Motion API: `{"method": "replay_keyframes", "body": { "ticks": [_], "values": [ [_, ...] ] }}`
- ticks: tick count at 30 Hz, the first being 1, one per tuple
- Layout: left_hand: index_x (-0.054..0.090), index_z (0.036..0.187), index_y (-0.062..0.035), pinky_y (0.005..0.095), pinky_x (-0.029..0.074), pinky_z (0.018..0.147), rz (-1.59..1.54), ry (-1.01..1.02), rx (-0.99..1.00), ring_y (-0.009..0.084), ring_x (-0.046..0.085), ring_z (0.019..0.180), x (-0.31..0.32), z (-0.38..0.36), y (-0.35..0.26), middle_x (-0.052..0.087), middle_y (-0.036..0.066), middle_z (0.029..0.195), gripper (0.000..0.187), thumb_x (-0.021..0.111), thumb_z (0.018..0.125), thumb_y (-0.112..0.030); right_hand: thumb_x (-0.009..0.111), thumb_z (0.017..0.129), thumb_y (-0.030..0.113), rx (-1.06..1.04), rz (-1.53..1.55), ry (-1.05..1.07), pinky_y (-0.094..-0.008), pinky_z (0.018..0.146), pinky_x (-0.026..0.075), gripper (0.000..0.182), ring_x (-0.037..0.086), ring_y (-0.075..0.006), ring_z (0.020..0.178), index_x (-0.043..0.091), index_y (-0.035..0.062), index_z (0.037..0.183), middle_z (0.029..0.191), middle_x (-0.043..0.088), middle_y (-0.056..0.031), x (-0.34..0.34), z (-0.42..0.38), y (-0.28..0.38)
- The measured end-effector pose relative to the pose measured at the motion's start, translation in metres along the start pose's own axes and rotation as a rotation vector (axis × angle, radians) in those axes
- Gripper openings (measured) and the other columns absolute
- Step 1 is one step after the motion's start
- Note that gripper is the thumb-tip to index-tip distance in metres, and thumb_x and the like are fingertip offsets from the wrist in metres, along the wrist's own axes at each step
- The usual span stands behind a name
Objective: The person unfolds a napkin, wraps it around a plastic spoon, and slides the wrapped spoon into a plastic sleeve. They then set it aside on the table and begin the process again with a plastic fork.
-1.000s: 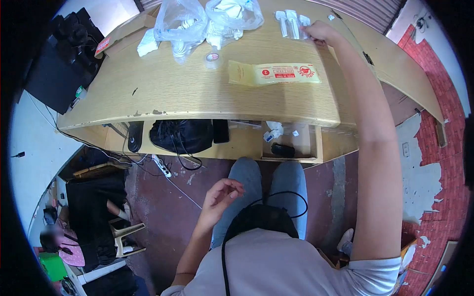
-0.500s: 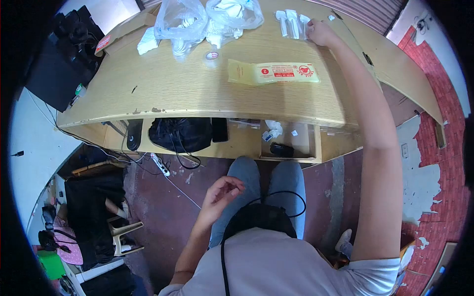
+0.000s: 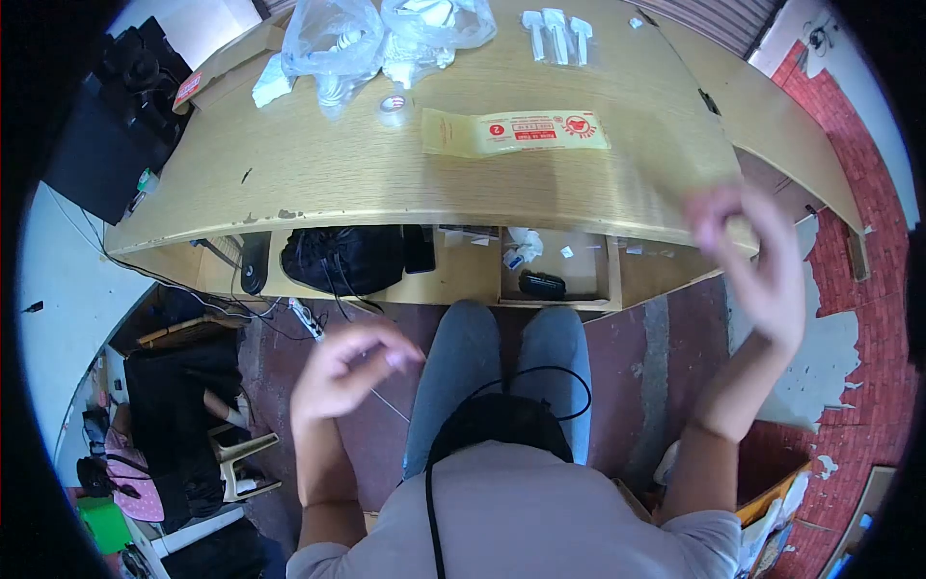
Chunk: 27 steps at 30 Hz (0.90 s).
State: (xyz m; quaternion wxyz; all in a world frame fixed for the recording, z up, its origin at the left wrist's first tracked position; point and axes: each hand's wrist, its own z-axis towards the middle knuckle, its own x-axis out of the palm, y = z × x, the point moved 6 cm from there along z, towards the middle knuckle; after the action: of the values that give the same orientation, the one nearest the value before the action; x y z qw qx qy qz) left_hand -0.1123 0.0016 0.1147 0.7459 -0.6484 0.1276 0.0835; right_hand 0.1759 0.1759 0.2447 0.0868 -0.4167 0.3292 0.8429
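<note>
My right hand (image 3: pixel 750 253) is off the table, just past its front right edge; it is blurred, holds nothing I can see, and its thumb and fingers are apart. Over the floor to the left of my knees, my left hand (image 3: pixel 345 374) hangs in the air with loosely bent, parted fingers and nothing in it. On the table (image 3: pixel 318 179) lies a flat yellow plastic packet (image 3: pixel 516 132) with red print. Behind it are several white, flat-headed handled pieces in clear wrap (image 3: pixel 557 39), side by side. A roll of clear tape (image 3: pixel 393 106) sits left of the packet.
Two plastic bags (image 3: pixel 333 43) with white contents stand at the back, beside an open cardboard box (image 3: pixel 231 63). In the shelf under the tabletop are a black pouch (image 3: pixel 342 261), a phone (image 3: pixel 419 249) and a black case (image 3: pixel 542 285). A power strip (image 3: pixel 306 317) hangs left of my legs.
My right hand has left the wrapped white pieces and come back toward me, past the table's right front edge. My left hand has moved left and opened a little. The view has shifted slightly.
</note>
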Motion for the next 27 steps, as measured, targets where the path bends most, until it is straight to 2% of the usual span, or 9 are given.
{"method": "replay_keyframes", "body": {
  "ticks": [2, 4, 6, 10, 13, 16, 20, 22, 27],
  "values": [
    [0.063, 0.097, -0.002, 0.0236, 0.046, 0.063, 0.051, -0.195, 0.042, 0.0109, 0.057, 0.077, -0.028, 0.015, -0.004, 0.063, 0.007, 0.093, 0.014, 0.053, 0.088, 0.0, 0.069, 0.08, 0.01, -0.053, 0.341, 0.109, -0.0284, 0.065, 0.048, 0.014, 0.063, -0.0175, 0.071, 0.065, -0.0003, 0.089, 0.086, 0.067, -0.0088, 0.01, -0.048, 0.012],
    [0.063, 0.101, -0.0032, 0.0221, 0.043, 0.068, 0.248, -0.381, 0.028, 0.0092, 0.053, 0.077, -0.047, 0.045, -0.023, 0.059, 0.003, 0.088, 0.014, 0.054, 0.092, -0.008, 0.07, 0.08, 0.006, -0.113, 0.642, 0.205, -0.0291, 0.065, 0.05, 0.014, 0.064, -0.0189, 0.071, 0.065, -0.0014, 0.091, 0.088, 0.067, -0.0108, 0.028, -0.083, 0.011],
    [0.063, 0.103, -0.0021, 0.0215, 0.042, 0.068, 0.13, -0.406, 0.021, 0.0073, 0.049, 0.074, -0.064, 0.076, -0.016, 0.057, -0.001, 0.088, 0.017, 0.055, 0.094, -0.013, 0.071, 0.079, 0.005, -0.033, 0.72, 0.371, -0.0295, 0.066, 0.05, 0.018, 0.065, -0.0199, 0.073, 0.064, -0.0018, 0.094, 0.09, 0.067, -0.012, 0.047, -0.108, 0.002],
    [0.063, 0.102, -0.0014, 0.0207, 0.042, 0.065, 0.238, -0.41, 0.056, 0.0059, 0.049, 0.07, -0.083, 0.133, -0.011, 0.056, -0.002, 0.081, 0.02, 0.057, 0.093, -0.018, 0.071, 0.078, 0.001, 0.145, 0.726, 0.449, -0.0295, 0.068, 0.052, 0.022, 0.066, -0.0194, 0.077, 0.062, -0.0012, 0.099, 0.089, 0.067, -0.0111, 0.076, -0.13, -0.009],
    [0.063, 0.101, -0.0026, 0.0205, 0.043, 0.068, 0.346, -0.343, -0.059, 0.0057, 0.051, 0.075, -0.083, 0.153, -0.008, 0.059, -0.001, 0.084, 0.021, 0.058, 0.093, -0.021, 0.07, 0.077, 0.0, 0.159, 0.686, 0.464, -0.0298, 0.068, 0.052, 0.024, 0.067, -0.0192, 0.078, 0.062, -0.001, 0.099, 0.089, 0.067, -0.0109, 0.081, -0.126, -0.007],
    [0.064, 0.097, -0.002, 0.0221, 0.042, 0.057, 0.266, -0.33, -0.045, 0.0054, 0.049, 0.062, -0.079, 0.161, -0.007, 0.059, -0.002, 0.077, 0.021, 0.064, 0.088, -0.021, 0.071, 0.077, 0.0, 0.148, 0.693, 0.402, -0.0299, 0.069, 0.052, 0.024, 0.067, -0.0195, 0.078, 0.063, -0.0005, 0.099, 0.089, 0.067, -0.0109, 0.079, -0.121, -0.007],
    [0.065, 0.092, -0.0026, 0.0228, 0.04, 0.054, 0.183, -0.296, 0.018, 0.0055, 0.048, 0.06, -0.071, 0.169, -0.002, 0.059, -0.002, 0.073, 0.019, 0.066, 0.086, -0.02, 0.071, 0.077, 0.001, 0.129, 0.686, 0.38, -0.0299, 0.07, 0.052, 0.023, 0.067, -0.0197, 0.077, 0.063, -0.0001, 0.099, 0.09, 0.067, -0.0107, 0.081, -0.116, -0.007],
    [0.065, 0.087, -0.0026, 0.0233, 0.038, 0.053, 0.355, -0.258, 0.017, 0.0055, 0.046, 0.057, -0.07, 0.173, 0.003, 0.057, 0.0, 0.067, 0.018, 0.066, 0.085, -0.02, 0.071, 0.078, 0.002, 0.117, 0.707, 0.396, -0.0299, 0.07, 0.052, 0.024, 0.066, -0.0197, 0.078, 0.062, 0.0002, 0.1, 0.091, 0.067, -0.0106, 0.084, -0.116, -0.005],
    [0.065, 0.084, -0.0017, 0.0241, 0.037, 0.052, 0.412, -0.29, 0.01, 0.0059, 0.043, 0.056, -0.07, 0.173, 0.003, 0.055, -0.001, 0.062, 0.019, 0.066, 0.084, -0.021, 0.072, 0.077, 0.002, 0.121, 0.691, 0.418, -0.0298, 0.071, 0.052, 0.026, 0.066, -0.0196, 0.078, 0.062, 0.0003, 0.101, 0.092, 0.067, -0.0105, 0.088, -0.115, -0.005]
  ]
}}
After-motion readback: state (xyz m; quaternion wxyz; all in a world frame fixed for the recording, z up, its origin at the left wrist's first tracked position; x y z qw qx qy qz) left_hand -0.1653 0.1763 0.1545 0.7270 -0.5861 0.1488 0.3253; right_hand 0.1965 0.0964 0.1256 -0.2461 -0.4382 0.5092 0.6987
